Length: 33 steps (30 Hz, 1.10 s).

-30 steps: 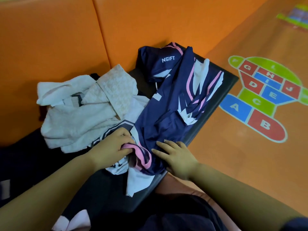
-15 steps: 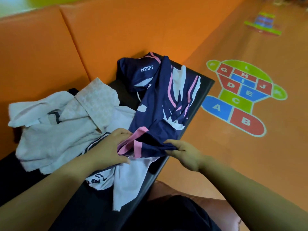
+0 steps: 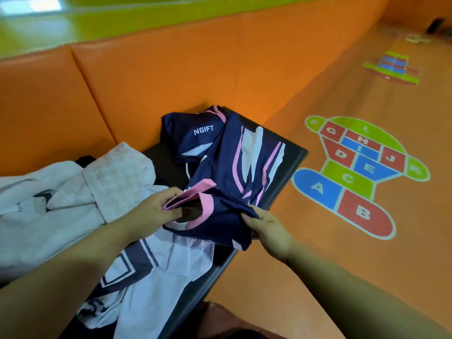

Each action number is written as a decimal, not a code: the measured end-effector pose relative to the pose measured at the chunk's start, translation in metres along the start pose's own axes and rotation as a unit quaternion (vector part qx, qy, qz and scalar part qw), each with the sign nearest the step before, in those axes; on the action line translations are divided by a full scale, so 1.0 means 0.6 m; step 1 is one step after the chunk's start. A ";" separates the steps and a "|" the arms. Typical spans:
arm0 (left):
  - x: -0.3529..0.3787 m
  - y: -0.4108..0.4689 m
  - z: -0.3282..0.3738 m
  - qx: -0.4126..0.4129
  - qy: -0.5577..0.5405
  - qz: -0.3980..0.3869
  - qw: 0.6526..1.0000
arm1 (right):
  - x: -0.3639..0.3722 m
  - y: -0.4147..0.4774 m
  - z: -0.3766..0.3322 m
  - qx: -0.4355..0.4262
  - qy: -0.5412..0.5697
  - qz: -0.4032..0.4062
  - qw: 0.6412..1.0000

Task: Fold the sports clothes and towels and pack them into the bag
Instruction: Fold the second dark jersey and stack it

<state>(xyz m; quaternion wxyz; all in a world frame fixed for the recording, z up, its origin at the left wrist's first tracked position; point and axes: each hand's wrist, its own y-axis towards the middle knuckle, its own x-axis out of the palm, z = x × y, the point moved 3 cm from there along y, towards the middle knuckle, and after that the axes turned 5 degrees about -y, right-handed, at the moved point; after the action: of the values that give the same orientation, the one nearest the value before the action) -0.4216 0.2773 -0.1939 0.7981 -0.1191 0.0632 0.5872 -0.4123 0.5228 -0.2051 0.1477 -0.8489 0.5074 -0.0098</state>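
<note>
1. At the bottom of the frame, a white jersey (image 3: 156, 277) with navy stripes lay spread on the black bench (image 3: 291, 165), partly under the left forearm.
2. Just above it, at centre, the left hand (image 3: 151, 214) gripped the pink-edged hem of the navy jersey (image 3: 227, 167), with its fingers curled into the fabric.
3. Right of centre, the right hand (image 3: 269, 228) pinched the other side of the same hem, so the near end was held above the white jersey between the two hands.
4. The rest of the navy jersey stretched up the bench toward mid-frame, with "NGIFT" lettering at its far end.
5. At the left edge, a white towel (image 3: 117, 177) lay crumpled on a heap of pale cloth, beside the navy jersey.
6. Behind the bench stood an orange padded wall (image 3: 171, 77).
7. On the orange floor at right lay a lettered hopscotch graphic (image 3: 362, 172); a second hopscotch (image 3: 391, 69) showed, blurred, in the upper right.
</note>
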 end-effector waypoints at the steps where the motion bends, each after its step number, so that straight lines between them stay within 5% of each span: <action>1: 0.002 0.022 0.004 0.000 0.006 0.020 1.000 | -0.013 0.013 -0.003 -0.007 0.010 -0.002 1.000; 7: 0.012 0.164 -0.003 -0.023 -0.024 0.131 0.991 | -0.094 0.105 0.017 0.055 0.082 0.034 0.995; 14: 0.030 0.297 -0.017 -0.052 -0.031 0.131 0.990 | -0.180 0.199 0.048 0.119 0.091 0.061 0.987; 26: 0.012 0.471 0.050 -0.047 0.063 0.164 0.983 | -0.318 0.304 -0.006 0.062 0.095 0.105 0.988; 33: 0.024 0.521 0.060 -0.023 0.114 0.227 0.967 | -0.382 0.359 0.011 0.084 0.063 0.225 0.969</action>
<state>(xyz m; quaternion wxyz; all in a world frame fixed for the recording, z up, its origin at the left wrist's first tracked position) -0.7165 0.3883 -0.1990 0.6282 -0.1861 0.1651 0.7372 -0.7070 0.6273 -0.2372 0.1844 -0.6955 0.6907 -0.0725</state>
